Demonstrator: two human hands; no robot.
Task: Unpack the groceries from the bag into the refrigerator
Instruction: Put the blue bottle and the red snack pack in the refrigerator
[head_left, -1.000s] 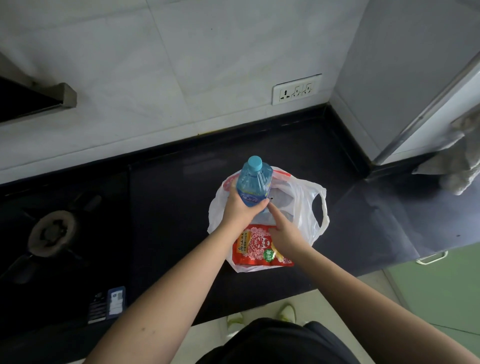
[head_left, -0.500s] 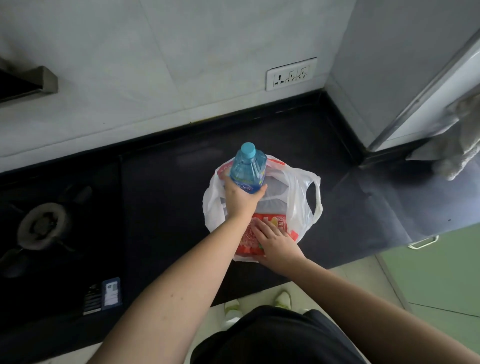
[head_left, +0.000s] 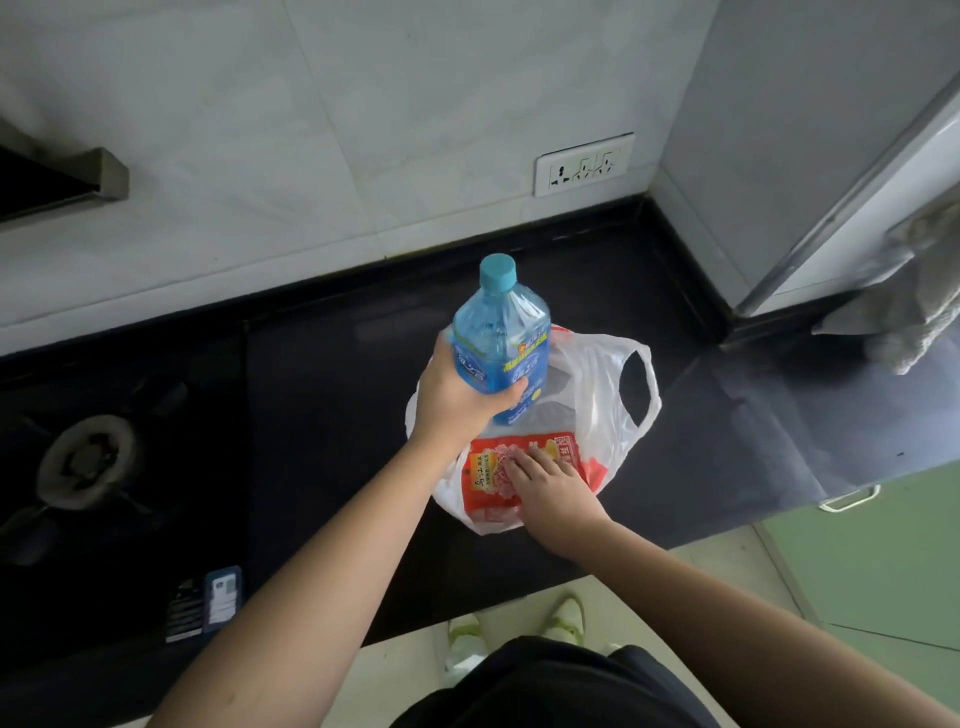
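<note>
1. Centrally, a thin white plastic bag (head_left: 597, 395) sits crumpled on the glossy black counter (head_left: 322, 426), its loop handle standing open on the right side.
2. The left hand (head_left: 457, 400) holds a bottle (head_left: 501, 343) of clear blue ribbed plastic with a round teal cap (head_left: 497, 272) and a blue-and-green label; the bottle is raised above the bag's mouth and tilted slightly, cap toward the wall.
3. Left fingers are clamped around the bottle's lower body: the thumb crosses the label's near face, the other fingers wrap the far left side, and the base is hidden behind the hand.
4. The right hand (head_left: 550, 486) lies flat, palm down, fingers stretched and slightly spread, pressing on a red packet (head_left: 493, 473) seen through the bag's film; it grips nothing.
5. The packet is flat and rectangular, printed with white lace-like patterning and a yellow strip of text, and lies in the bag's near end, under the right fingertips.
6. To the left, a round metal burner (head_left: 85, 462) is set in the dark hob.
7. Behind, the wall is pale matte tile with a white rectangular socket (head_left: 584, 163).
8. At right stands the grey, smooth-sided refrigerator (head_left: 810, 130), with a pale, nubbly cloth (head_left: 909, 312) hanging by it.
</note>
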